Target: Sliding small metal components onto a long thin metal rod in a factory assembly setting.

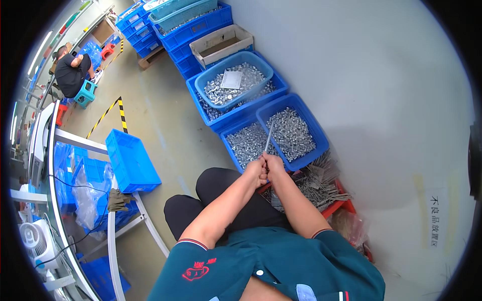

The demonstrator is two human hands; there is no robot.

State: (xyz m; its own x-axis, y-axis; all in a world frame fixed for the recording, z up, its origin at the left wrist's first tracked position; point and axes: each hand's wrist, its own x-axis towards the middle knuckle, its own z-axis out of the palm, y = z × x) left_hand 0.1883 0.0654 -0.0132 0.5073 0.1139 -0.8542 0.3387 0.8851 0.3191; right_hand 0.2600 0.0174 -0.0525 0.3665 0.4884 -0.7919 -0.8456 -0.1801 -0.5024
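My left hand and my right hand are close together in front of my knees, both with curled fingers. From between them a thin silvery metal rod points up and away, over the edge where two bins meet. Its lower end is hidden in my fingers. Beyond my hands, small shiny metal fittings fill a blue bin, and more fittings fill a blue tub on the right. Beside my right forearm, many thin metal rods lie in a red crate.
Farther off, a light-blue basket of fittings carries a white card. Behind it are an open carton and stacked blue crates. An open blue crate and a workbench stand left. A person sits at the far left.
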